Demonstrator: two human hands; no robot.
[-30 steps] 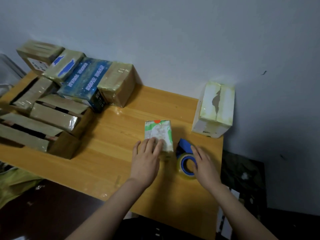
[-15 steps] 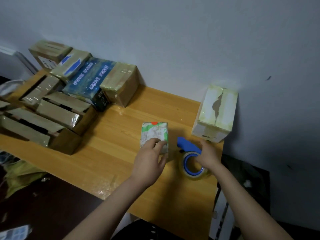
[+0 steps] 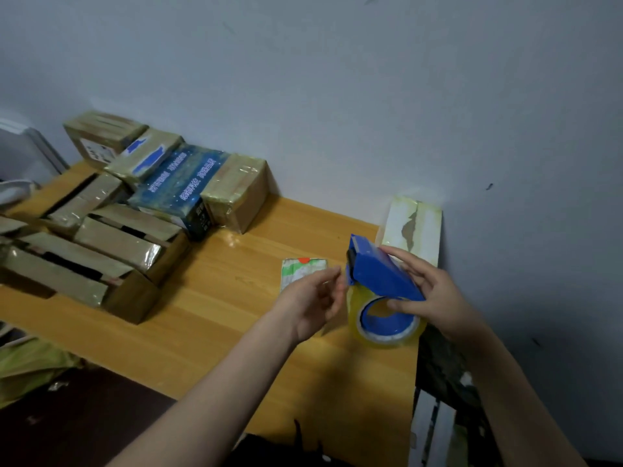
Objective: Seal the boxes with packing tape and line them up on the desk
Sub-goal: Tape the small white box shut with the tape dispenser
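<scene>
Grips a blue tape dispenser (image 3: pixel 381 274) in the right hand (image 3: pixel 435 298), with fingers curled over its top and thumb pressed at the blue core of the clear tape roll (image 3: pixel 387 332). Holds it over the right end of the wooden desk (image 3: pixel 219 315); cannot tell whether the roll touches the wood. Reaches with the left hand (image 3: pixel 310 305) toward the dispenser's front edge, fingers loosely spread and holding nothing, fingertips just beside the cutter end. Hovers there over a small green-and-white box (image 3: pixel 303 269) lying flat on the desk, partly hidden by that hand. Behind the dispenser, against the wall (image 3: pixel 337 96): a white box (image 3: pixel 414 227) standing upright, with a torn strip down its face. At the desk's left end: a pile of taped brown boxes (image 3: pixel 118 237), with a blue starry box (image 3: pixel 182 187) among them near the back.
</scene>
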